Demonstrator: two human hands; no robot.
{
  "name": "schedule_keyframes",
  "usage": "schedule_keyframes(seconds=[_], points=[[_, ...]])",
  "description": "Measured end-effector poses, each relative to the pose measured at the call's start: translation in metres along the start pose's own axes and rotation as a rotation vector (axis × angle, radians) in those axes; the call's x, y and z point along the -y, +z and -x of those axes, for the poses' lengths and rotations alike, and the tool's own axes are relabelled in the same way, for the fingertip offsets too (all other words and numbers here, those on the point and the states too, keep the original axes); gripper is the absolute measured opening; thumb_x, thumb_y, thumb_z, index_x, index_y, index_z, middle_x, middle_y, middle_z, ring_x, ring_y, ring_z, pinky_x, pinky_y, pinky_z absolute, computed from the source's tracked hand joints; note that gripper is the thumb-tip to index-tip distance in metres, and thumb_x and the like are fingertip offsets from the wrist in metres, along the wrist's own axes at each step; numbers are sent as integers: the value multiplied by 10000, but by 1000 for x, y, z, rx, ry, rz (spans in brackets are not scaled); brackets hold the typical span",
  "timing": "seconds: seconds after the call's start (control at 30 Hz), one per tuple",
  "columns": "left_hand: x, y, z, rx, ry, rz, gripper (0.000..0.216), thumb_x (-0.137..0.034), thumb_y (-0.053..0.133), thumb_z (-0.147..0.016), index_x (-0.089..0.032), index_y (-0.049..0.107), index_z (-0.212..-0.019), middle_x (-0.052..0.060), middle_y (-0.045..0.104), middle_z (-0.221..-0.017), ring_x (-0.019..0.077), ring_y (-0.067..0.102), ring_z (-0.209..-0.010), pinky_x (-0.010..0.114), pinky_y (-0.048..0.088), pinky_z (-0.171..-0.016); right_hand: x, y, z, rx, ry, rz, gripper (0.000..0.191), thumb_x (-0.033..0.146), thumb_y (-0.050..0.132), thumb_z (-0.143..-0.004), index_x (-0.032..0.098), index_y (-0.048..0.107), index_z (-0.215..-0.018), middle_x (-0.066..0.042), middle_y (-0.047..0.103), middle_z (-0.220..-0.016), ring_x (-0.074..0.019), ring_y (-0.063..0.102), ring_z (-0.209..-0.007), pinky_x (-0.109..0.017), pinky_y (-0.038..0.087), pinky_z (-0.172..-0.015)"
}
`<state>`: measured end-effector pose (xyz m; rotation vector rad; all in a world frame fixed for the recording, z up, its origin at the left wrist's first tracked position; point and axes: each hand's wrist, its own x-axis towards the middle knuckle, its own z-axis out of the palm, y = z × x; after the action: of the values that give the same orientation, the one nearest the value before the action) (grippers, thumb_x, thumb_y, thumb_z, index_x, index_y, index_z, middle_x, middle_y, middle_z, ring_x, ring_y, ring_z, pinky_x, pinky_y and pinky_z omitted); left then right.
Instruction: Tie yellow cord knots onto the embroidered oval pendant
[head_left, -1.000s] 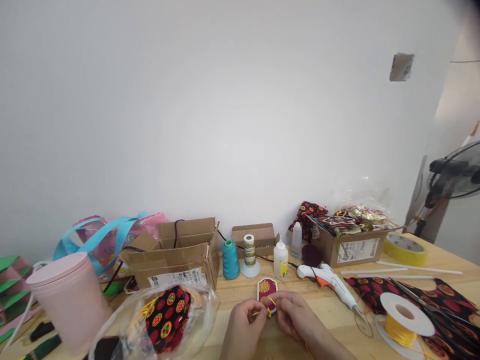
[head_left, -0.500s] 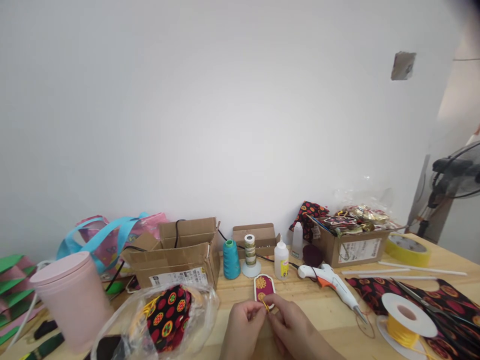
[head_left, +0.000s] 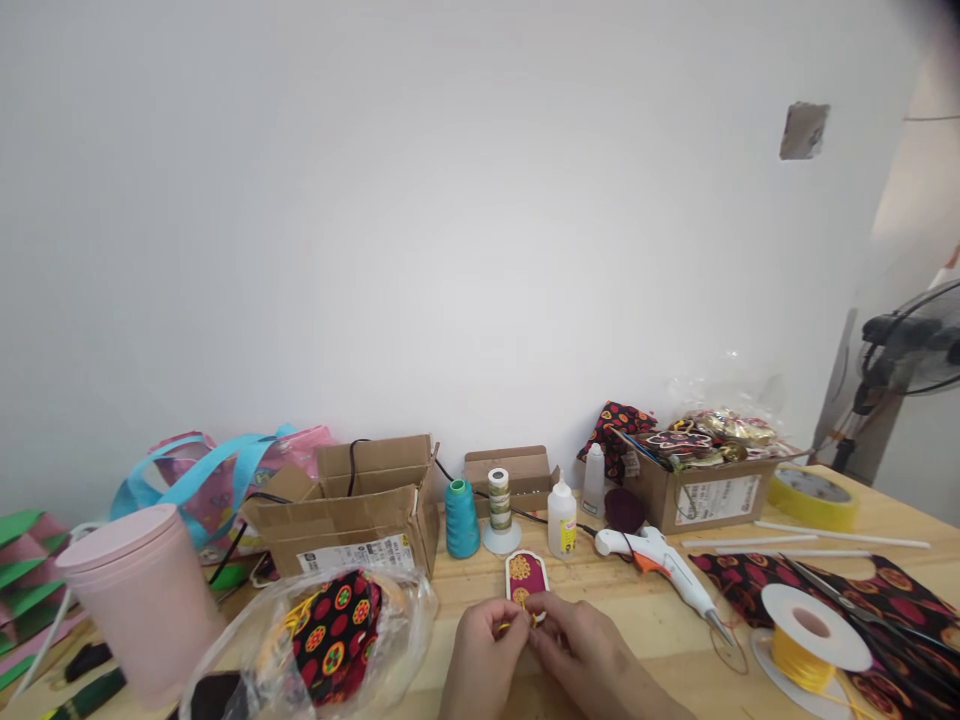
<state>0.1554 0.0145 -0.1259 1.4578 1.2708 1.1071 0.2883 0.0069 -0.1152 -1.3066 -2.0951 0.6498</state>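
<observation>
Both my hands meet at the table's front middle, fingertips pinched together. A thin yellow cord [head_left: 533, 610] runs between them; my left hand [head_left: 487, 655] and my right hand [head_left: 581, 645] each grip part of it. Just beyond my fingertips lies a dark red patch [head_left: 526, 573] with a white border and gold flower designs, its near end partly covered by my fingers. On the right, a white spool of yellow cord [head_left: 816, 625] rests on patterned dark fabric. The finer shape of the cord in my fingers is hidden.
Behind the patch stand a teal thread cone [head_left: 462, 520], a ribbon roll [head_left: 500, 505] and a glue bottle [head_left: 562, 518]. To the right are a hot glue gun [head_left: 667, 570], scissors [head_left: 855, 612] and a full cardboard box [head_left: 720, 498]. Leftward sit a plastic bag [head_left: 405, 620] and pink bin [head_left: 142, 600].
My fingertips have drawn closer together, and the yellow cord now shows bent at my left fingers, where a straight piece stuck up before. The view has shifted very slightly.
</observation>
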Motion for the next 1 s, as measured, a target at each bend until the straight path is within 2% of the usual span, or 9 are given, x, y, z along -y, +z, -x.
schedule_keyframes(seconds=[0.17, 0.33, 0.57, 0.73, 0.9, 1.0], points=[[1, 0, -1, 1, 11, -39, 208, -237, 483, -667, -114, 650, -669, 6, 586, -530, 146, 517, -549, 220, 388, -528, 0, -3, 0, -59, 4, 6, 213, 254, 373, -778, 256, 583, -806, 27, 631, -683, -111, 538, -606, -172, 325, -517], [2, 1, -1, 40, 36, -44, 218, -237, 489, -675, -120, 672, -696, 23, 615, -560, 151, 530, -561, 226, 407, -547, -6, 0, -2, -81, 45, 77, 177, 230, 439, -728, 287, 597, -783, 59, 641, -675, -93, 523, -529, -169, 306, -488], [4, 0, 0, 62, 67, -26, 217, -249, 510, -681, -126, 676, -748, 43, 652, -628, 176, 563, -633, 230, 424, -581, -8, -2, -3, -102, 66, 144, 168, 248, 454, -719, 289, 616, -716, 58, 644, -630, -94, 537, -550, -166, 297, -486], [4, 0, 0, 70, 50, -51, 231, -269, 510, -688, -137, 673, -784, 31, 653, -592, 153, 549, -534, 211, 403, -479, -6, -3, -4, -112, 71, 150, 155, 253, 468, -709, 281, 619, -691, 57, 642, -627, -93, 529, -539, -168, 294, -482], [-1, -1, 1, 52, 65, 1, 202, -271, 555, -655, -151, 678, -762, 47, 681, -686, 199, 593, -691, 251, 450, -625, -6, -3, -4, -114, 77, 180, 162, 245, 462, -708, 268, 623, -707, 43, 646, -658, -103, 537, -564, -177, 303, -500], [-1, -1, 1, 1, 44, 25, 183, -266, 575, -630, -146, 680, -720, 62, 686, -713, 214, 603, -695, 278, 461, -653, -4, -4, -4, -97, 91, 185, 178, 253, 452, -716, 277, 628, -736, 34, 649, -666, -114, 543, -574, -186, 308, -498]])
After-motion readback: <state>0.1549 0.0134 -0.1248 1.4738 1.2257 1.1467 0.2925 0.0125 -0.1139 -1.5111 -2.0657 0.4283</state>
